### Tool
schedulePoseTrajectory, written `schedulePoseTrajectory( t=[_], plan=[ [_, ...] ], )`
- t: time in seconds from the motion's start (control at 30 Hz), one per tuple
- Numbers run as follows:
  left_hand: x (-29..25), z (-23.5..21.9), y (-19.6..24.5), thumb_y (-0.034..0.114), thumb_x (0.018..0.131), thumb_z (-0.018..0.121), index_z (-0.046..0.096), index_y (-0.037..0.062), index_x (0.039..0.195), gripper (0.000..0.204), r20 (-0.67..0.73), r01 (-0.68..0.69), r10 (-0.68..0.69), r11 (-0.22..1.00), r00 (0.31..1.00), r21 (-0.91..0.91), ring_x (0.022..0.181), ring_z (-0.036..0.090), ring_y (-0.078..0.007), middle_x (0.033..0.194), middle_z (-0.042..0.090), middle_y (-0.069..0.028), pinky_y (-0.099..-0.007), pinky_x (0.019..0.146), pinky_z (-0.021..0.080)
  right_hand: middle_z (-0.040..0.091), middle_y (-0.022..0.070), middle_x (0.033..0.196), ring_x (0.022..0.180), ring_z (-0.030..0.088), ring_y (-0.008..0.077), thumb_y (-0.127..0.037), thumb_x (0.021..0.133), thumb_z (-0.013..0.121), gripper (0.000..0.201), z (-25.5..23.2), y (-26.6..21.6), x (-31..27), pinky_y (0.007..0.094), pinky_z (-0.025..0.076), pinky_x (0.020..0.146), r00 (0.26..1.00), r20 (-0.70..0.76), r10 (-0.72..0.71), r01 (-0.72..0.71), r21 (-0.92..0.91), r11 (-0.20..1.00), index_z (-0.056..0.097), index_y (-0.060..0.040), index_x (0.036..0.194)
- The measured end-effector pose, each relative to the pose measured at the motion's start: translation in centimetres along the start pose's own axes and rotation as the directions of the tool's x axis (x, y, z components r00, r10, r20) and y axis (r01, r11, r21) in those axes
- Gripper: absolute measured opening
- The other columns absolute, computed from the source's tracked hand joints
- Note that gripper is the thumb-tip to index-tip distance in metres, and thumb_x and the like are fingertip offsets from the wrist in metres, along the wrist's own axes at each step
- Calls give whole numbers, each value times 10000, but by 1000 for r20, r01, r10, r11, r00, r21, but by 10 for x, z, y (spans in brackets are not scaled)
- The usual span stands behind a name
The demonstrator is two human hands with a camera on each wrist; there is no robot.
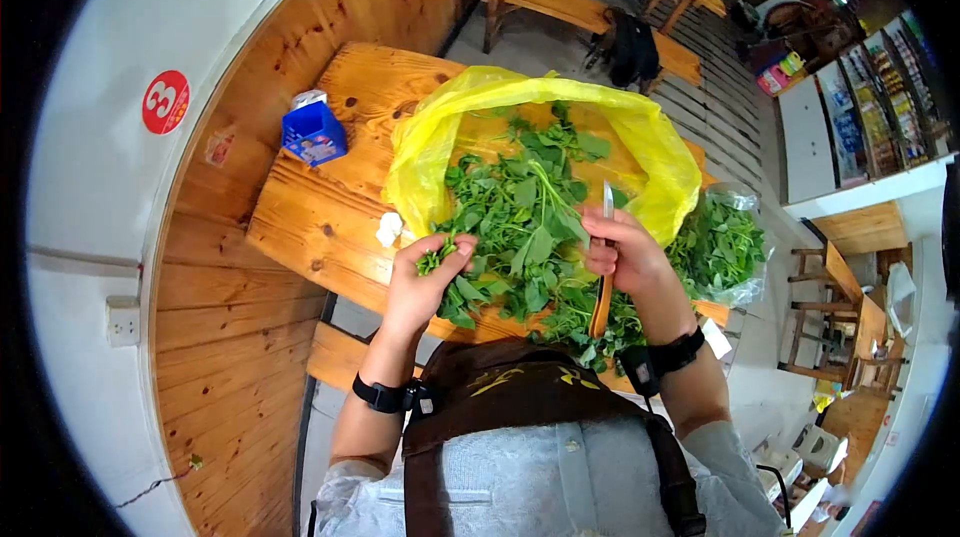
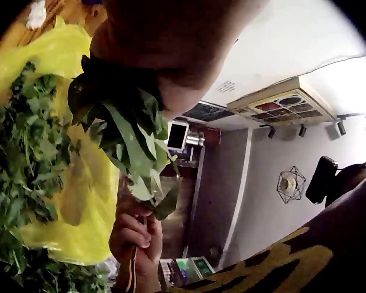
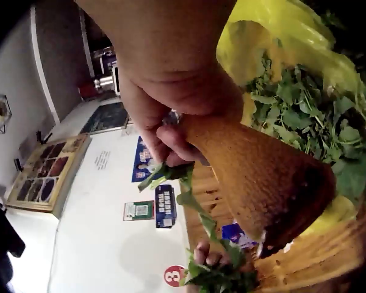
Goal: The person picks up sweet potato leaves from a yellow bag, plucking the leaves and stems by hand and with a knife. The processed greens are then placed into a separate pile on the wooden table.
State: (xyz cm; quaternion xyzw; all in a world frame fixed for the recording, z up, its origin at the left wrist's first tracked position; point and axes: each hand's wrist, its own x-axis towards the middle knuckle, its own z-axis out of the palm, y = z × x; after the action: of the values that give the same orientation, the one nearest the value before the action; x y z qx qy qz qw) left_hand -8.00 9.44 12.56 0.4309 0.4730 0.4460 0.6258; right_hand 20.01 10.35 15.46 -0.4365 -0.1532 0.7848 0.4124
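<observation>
The person wears a pale grey, short-sleeved top with a buttoned placket down the front, beneath a dark brown apron bearing yellow markings across its upper part and brown shoulder straps, one of which shows a dark buckle. Each wrist carries a black band with a small dark device attached; a thin dark cable hangs from the one on the right. Both hands are ungloved.

Here we have greens in the bag on the table, box and tissue to the left, second bag right!
</observation>
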Motion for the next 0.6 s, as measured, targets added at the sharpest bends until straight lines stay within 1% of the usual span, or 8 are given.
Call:
schedulePoseTrajectory(
  t=[0.13,0.2,0.23,0.27,0.3,0.43,0.53,0.6],
  plan=[
    [10,33,19,48,903,630,668,-64,1006,157,159,65,-43,988,986,-141,811,615,-141,1010,681,-108,-263,736,493,371,-75,640,495,346,49,-113,892,615,199,-4,10,-29,207,263,418,987,156,-46,10,226,974,558,-72,1078],
    [13,40,35,68,904,635,666,-61,1035,186,260,104,-68,987,963,-126,838,628,-150,1021,681,-120,-265,731,496,363,-74,636,492,344,56,-96,884,605,202,-3,15,-35,206,255,409,973,219,-78,6,312,950,558,-78,1080],
    [13,43,39,73,905,635,666,-58,1042,192,295,136,-90,981,951,-140,834,628,-151,1011,681,-120,-266,729,496,414,-64,647,481,344,59,-77,875,584,182,-2,18,-38,200,262,405,984,159,-76,21,321,947,573,-67,1056],
    [13,45,41,77,906,635,666,-54,1049,197,328,169,-112,974,938,-151,831,629,-153,1002,681,-121,-267,726,496,436,-56,657,474,339,59,-74,873,579,174,-1,20,-40,197,264,407,979,191,-71,9,309,951,577,-60,1047],
    [15,47,37,92,898,646,664,-41,1069,218,349,132,-61,974,935,-185,786,613,-154,949,679,-117,-280,717,496,458,-48,668,467,335,59,-71,872,575,167,0,21,-41,195,267,408,973,223,-66,-3,296,955,582,-53,1038],
    [12,42,35,107,873,678,665,-21,1078,242,481,234,-64,924,874,-302,837,622,-169,981,676,-131,-289,727,496,512,-20,693,445,330,55,-57,869,555,160,12,23,-42,196,274,401,961,274,-30,-35,231,972,597,-28,1021],
    [6,44,49,116,866,687,677,-10,1056,228,471,152,-23,959,882,-237,873,625,-180,993,669,-120,-285,751,495,508,-20,689,439,342,52,-43,863,558,167,23,21,-40,204,285,391,947,320,16,-70,157,985,597,-30,1025],
    [5,42,37,102,851,698,702,9,990,167,430,152,-17,948,903,-281,927,613,-171,1011,664,-79,-285,803,483,517,-18,702,442,356,48,-48,866,566,156,32,19,-41,205,291,387,957,284,60,-90,94,992,591,-29,1019]
  ],
)
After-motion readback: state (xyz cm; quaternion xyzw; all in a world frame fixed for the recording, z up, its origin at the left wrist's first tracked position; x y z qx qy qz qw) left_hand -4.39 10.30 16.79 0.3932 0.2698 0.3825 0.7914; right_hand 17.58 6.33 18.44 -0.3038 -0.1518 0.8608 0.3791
